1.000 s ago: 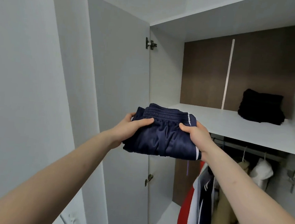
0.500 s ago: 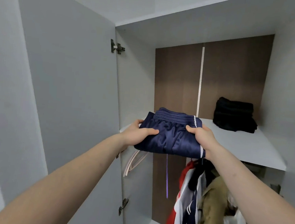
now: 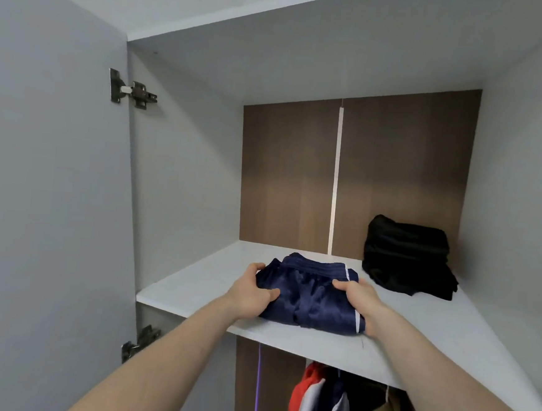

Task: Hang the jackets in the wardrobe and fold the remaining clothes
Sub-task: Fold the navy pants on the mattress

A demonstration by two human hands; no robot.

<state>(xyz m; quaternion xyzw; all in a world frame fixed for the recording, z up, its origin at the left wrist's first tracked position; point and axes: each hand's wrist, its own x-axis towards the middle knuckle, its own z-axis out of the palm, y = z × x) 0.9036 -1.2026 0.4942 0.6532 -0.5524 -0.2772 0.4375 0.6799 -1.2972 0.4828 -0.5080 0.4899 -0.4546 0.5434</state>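
White wardrobe walls and a brown back panel (image 3: 285,174) frame the shelf (image 3: 192,283) in front of you. Your folded navy garment (image 3: 308,292) lies on that shelf near its front edge. Your left hand (image 3: 251,293) grips its left side, thumb on top, and your right hand (image 3: 358,298) grips its right side beside the white stripe. A folded black garment (image 3: 408,255) sits further back to the right, apart from the navy one. Below the shelf, hung jackets (image 3: 328,404) show in red, white, navy and olive.
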